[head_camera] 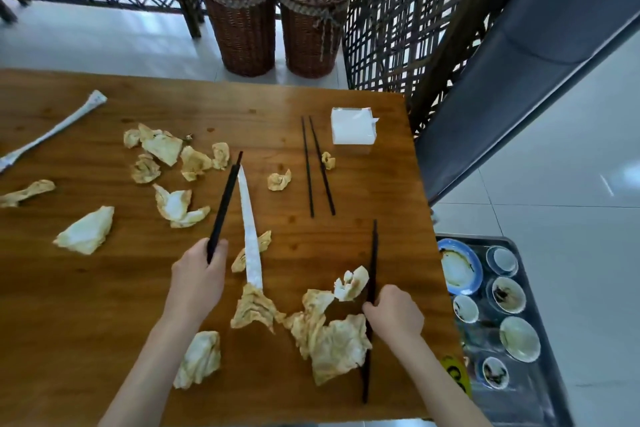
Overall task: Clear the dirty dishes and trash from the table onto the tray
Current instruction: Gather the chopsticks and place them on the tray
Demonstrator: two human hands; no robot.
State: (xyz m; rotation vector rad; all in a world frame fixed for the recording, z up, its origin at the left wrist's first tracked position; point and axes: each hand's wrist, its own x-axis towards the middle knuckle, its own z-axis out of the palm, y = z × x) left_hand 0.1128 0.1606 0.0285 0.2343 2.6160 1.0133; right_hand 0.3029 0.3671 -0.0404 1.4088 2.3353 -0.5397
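Note:
My left hand (198, 274) grips a pair of black chopsticks (224, 204) that point away across the wooden table (104, 305). My right hand (394, 314) is closed on another pair of black chopsticks (371, 274) near the table's right edge. A third pair of chopsticks (317, 166) lies loose near the far right. Several crumpled stained napkins (332, 343) are scattered over the table. A white chopstick wrapper (250, 236) lies between my hands. The metal tray (533, 388) stands low at the right and holds several dirty small dishes and a blue-rimmed plate (459, 267).
A stack of clean white napkins (353, 126) sits at the table's far right corner. Another white wrapper (52, 132) lies at the far left. Two wicker baskets (273, 17) and a lattice screen stand beyond the table. A dark bench (519, 55) runs along the right.

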